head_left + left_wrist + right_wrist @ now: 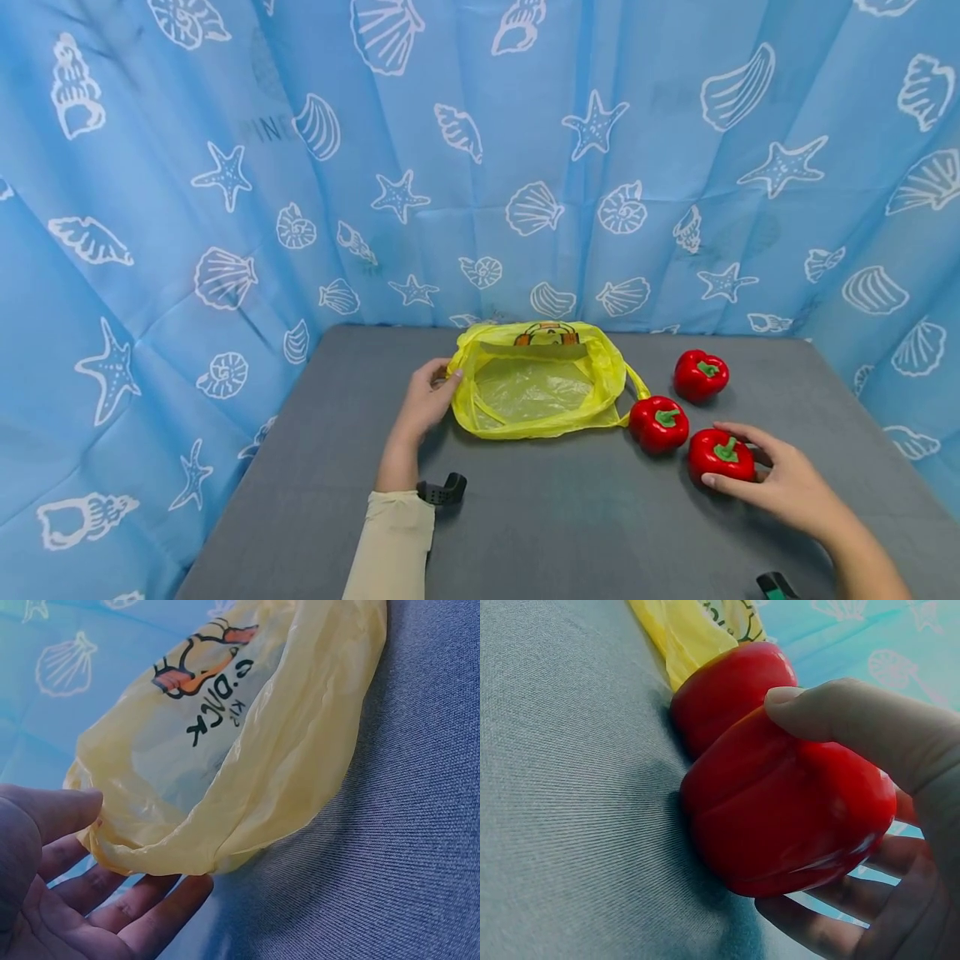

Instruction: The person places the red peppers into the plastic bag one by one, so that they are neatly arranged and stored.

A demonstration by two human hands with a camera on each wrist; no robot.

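A yellow plastic bag (540, 421) lies on the grey table with its mouth spread toward me; a duck print shows inside in the left wrist view. At the bag's left rim, my left hand (427, 400) pinches the plastic between thumb and fingers. On the right, my right hand (798, 487) grips a red bell pepper (787, 817) with a green stem, thumb on the near side and fingers round the far side. A second red bell pepper (654, 427) sits between it and the bag, by the bag's handle. Farther back stands a third red bell pepper (699, 379).
The grey table (570, 525) ends at a blue curtain (480, 167) with white shell and starfish prints, hanging along the back and sides. A black band (442, 489) is on my left wrist. Part of a dark device (776, 583) shows near my right wrist.
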